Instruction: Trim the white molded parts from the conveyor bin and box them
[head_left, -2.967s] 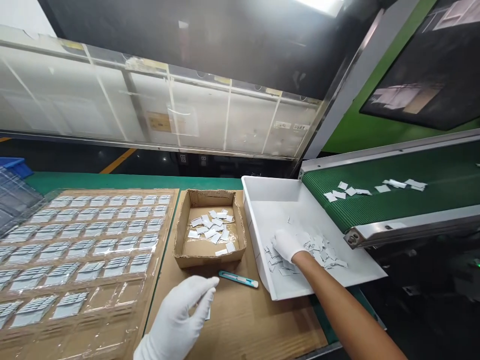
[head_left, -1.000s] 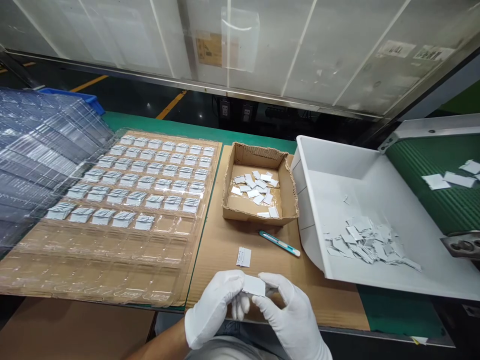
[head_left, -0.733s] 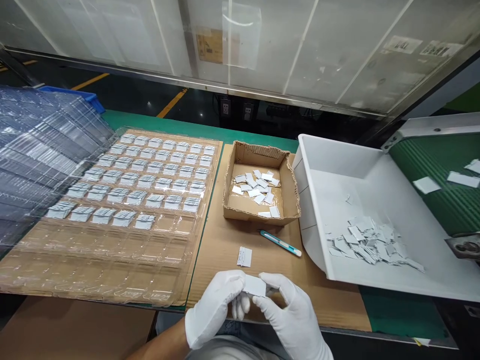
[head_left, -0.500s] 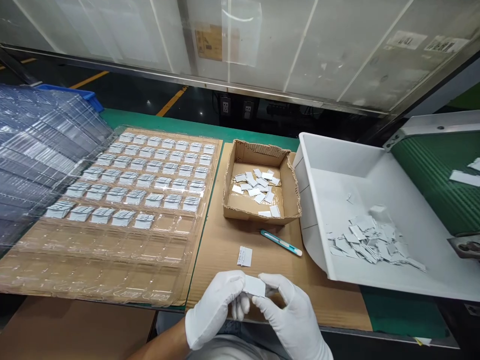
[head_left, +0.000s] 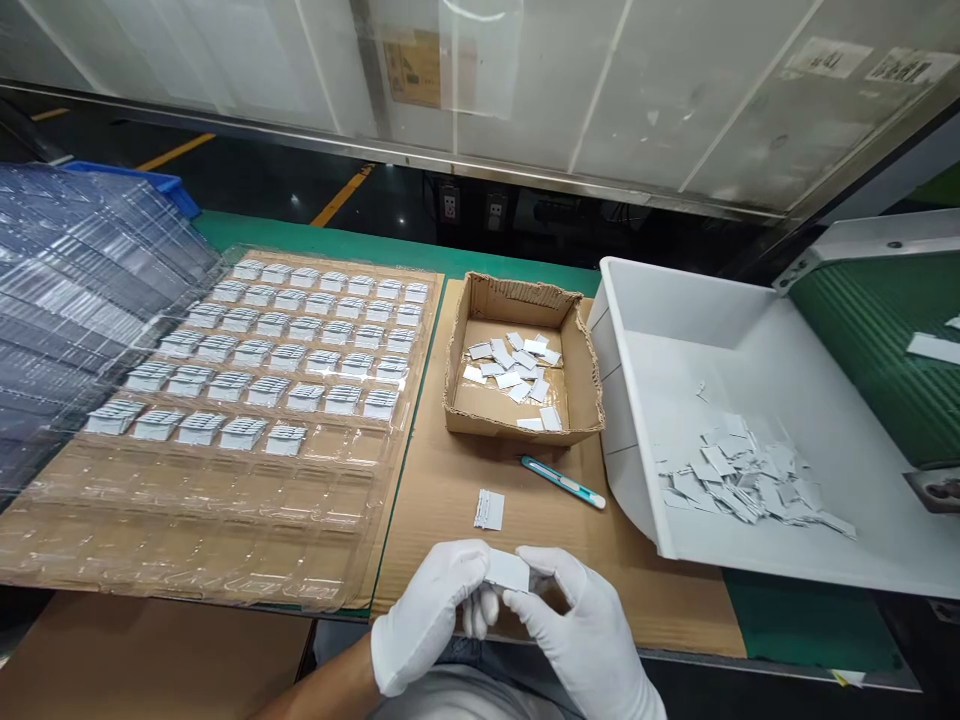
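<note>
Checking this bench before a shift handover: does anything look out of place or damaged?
One small white piece lies loose on the cardboard mat, apart from the clear tray, beside a teal cutter. The cardboard box has ragged, torn rims.

**What we cannot see well**

The small white piece (head_left: 508, 570) is partly covered by the fingertips of the left hand (head_left: 427, 615) and the right hand (head_left: 589, 640), so its shape stays unclear. The right hand's wrist is cut off by the bottom edge. Left of the grip, the stack of clear trays (head_left: 75, 290) runs off the side. Right of the grip, the green belt (head_left: 885, 350) runs off too.
</note>
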